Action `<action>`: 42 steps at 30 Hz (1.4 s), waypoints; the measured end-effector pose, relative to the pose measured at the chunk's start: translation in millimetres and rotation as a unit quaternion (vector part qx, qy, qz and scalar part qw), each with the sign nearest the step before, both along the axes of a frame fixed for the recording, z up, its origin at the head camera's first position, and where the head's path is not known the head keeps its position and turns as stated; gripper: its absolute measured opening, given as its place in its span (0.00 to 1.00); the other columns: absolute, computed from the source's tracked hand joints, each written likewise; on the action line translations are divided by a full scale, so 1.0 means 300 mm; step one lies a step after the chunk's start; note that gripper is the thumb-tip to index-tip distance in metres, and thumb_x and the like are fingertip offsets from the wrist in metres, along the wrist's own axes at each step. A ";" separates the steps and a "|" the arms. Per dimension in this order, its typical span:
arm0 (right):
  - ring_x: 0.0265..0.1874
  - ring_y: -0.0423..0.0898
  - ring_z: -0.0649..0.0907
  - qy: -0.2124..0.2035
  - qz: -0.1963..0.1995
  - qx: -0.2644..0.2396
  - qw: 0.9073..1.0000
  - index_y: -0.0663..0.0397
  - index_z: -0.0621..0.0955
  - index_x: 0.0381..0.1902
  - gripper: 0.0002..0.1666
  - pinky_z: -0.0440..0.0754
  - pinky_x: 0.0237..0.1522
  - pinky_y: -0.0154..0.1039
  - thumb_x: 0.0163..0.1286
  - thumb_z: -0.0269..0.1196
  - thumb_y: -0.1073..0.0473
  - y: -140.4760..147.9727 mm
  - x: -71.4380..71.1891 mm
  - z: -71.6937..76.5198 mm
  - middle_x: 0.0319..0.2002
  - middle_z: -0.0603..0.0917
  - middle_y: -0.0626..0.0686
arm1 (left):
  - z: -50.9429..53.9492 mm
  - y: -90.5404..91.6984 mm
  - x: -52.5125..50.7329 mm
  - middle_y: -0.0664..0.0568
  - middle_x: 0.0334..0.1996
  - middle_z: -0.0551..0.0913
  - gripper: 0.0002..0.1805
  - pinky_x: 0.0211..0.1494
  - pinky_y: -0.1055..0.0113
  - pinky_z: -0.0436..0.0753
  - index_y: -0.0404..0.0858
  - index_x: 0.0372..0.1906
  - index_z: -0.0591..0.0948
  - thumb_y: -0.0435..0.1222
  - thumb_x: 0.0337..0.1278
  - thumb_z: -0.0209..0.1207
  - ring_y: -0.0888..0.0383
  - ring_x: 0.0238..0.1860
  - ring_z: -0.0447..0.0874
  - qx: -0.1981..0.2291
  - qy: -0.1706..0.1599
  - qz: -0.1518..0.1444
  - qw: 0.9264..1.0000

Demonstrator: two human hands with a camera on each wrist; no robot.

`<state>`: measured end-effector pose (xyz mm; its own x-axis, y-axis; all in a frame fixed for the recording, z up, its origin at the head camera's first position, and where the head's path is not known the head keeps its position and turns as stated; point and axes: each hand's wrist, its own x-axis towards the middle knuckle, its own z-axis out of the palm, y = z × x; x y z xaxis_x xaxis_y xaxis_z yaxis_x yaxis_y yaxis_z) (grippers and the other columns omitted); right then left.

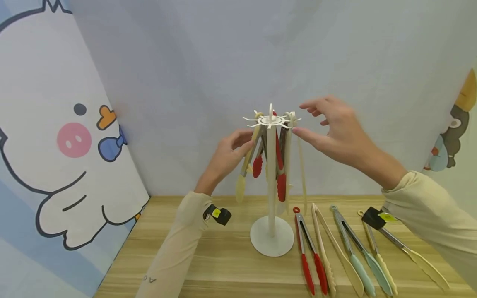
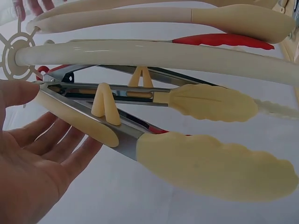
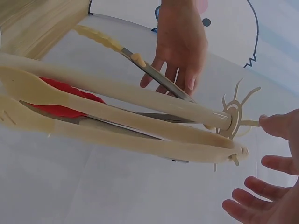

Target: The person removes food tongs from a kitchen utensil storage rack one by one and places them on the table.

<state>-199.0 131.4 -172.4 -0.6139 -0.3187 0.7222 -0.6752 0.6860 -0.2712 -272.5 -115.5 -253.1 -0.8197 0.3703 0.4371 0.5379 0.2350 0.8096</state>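
Head view: the rack (image 1: 272, 245) stands on the table (image 1: 220, 256). Left wrist view: the left hand (image 2: 35, 161), fingers extended, should steady the yellow tongs (image 2: 168, 154) hanging from the rack. Right wrist view: the right hand (image 3: 282, 200), fingers spread, thumb at a hook (image 3: 250, 123), best presses lightly.

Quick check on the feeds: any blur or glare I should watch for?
Head: the right hand looks slightly smeared, possibly from motion; left wrist: pale highlights streak the pole, and the picture is rather dim; right wrist: the cream tongs look a little soft, with no strong glare.
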 end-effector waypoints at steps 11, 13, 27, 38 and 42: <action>0.38 0.49 0.77 0.010 0.046 0.005 0.999 0.55 0.85 0.36 0.08 0.69 0.38 0.44 0.62 0.66 0.57 -0.082 -0.044 0.015 0.38 0.80 0.53 | -0.027 0.012 -0.021 0.37 0.45 0.81 0.16 0.51 0.59 0.78 0.31 0.49 0.77 0.41 0.67 0.53 0.44 0.48 0.80 0.034 -0.042 -0.049 0.997; 0.39 0.49 0.77 0.015 0.050 0.008 0.999 0.55 0.85 0.34 0.08 0.70 0.39 0.45 0.62 0.66 0.57 -0.087 -0.050 0.016 0.37 0.81 0.53 | -0.029 0.017 -0.024 0.38 0.46 0.81 0.16 0.52 0.59 0.78 0.32 0.49 0.76 0.41 0.67 0.53 0.44 0.48 0.80 0.035 -0.044 -0.052 0.997; 0.29 0.48 0.74 0.043 0.059 0.019 0.997 0.60 0.85 0.30 0.03 0.66 0.33 0.41 0.61 0.66 0.65 -0.098 -0.065 -0.009 0.30 0.84 0.53 | -0.054 0.022 -0.021 0.41 0.44 0.82 0.18 0.57 0.56 0.73 0.34 0.46 0.78 0.45 0.67 0.53 0.53 0.49 0.78 0.031 -0.038 -0.032 0.998; 0.29 0.50 0.76 0.049 0.043 0.031 0.997 0.63 0.85 0.31 0.03 0.67 0.32 0.43 0.61 0.64 0.68 -0.103 -0.057 -0.009 0.31 0.85 0.55 | -0.065 0.015 -0.023 0.38 0.46 0.80 0.19 0.54 0.56 0.75 0.30 0.46 0.77 0.44 0.68 0.52 0.46 0.50 0.77 0.036 -0.054 -0.045 0.997; 0.30 0.50 0.76 0.036 0.038 0.037 0.998 0.63 0.84 0.32 0.04 0.67 0.34 0.43 0.63 0.63 0.69 -0.101 -0.057 -0.006 0.32 0.85 0.55 | -0.072 0.006 -0.023 0.37 0.48 0.79 0.16 0.54 0.57 0.76 0.33 0.45 0.75 0.43 0.70 0.49 0.45 0.51 0.77 0.039 -0.061 -0.074 0.995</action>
<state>-216.1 101.0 -174.2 -0.5335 -0.4172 0.7358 -0.7422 0.6481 -0.1707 -279.5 -113.8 -274.6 -0.8077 0.4598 0.3690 0.4580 0.0952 0.8839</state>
